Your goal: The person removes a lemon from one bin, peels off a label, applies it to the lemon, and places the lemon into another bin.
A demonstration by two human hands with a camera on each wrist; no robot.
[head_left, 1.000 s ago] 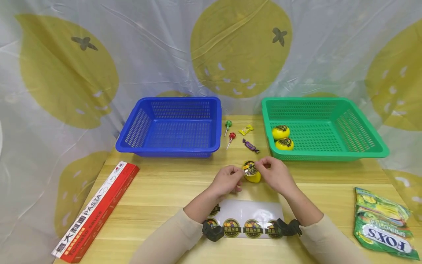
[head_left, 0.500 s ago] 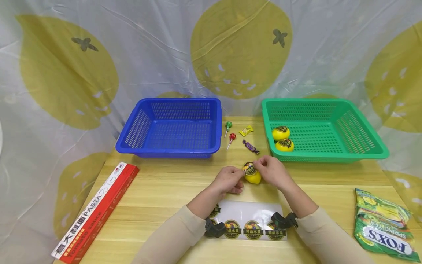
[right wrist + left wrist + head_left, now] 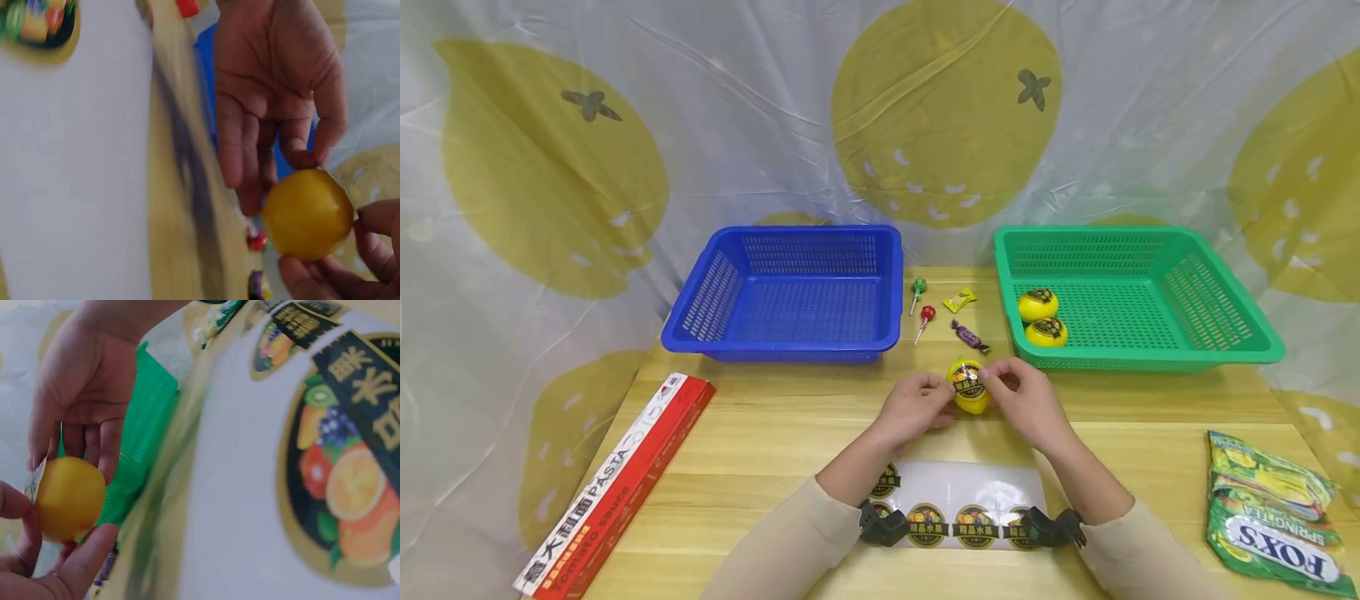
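Observation:
In the head view, a yellow lemon [image 3: 973,405] with a round black and gold fruit sticker [image 3: 967,381] on its upper face is between my two hands. My left hand [image 3: 916,408] grips its left side, thumb and forefinger at the sticker's edge. From the right, my right hand [image 3: 1026,402] holds it with thumb and forefinger at the opposite sticker edge. Both wrist views show fingers round the lemon [image 3: 72,500]; the sticker [image 3: 36,481] appears edge-on in the left one. Beneath my wrists lies a white sticker sheet [image 3: 970,483] with several similar stickers.
A blue basket [image 3: 782,342] stands at back left. The green basket [image 3: 1150,354] at back right holds two stickered lemons [image 3: 1038,306]. Between them lie two lollipops [image 3: 927,313] and two wrapped candies [image 3: 970,335]. A pasta box [image 3: 625,483] is left, a Fox's bag [image 3: 1273,517] right.
The sticker, earlier stretched between my hands over the lemon, now sits more squarely on it. The lemon has shifted slightly away and left, its tip showing above the sticker.

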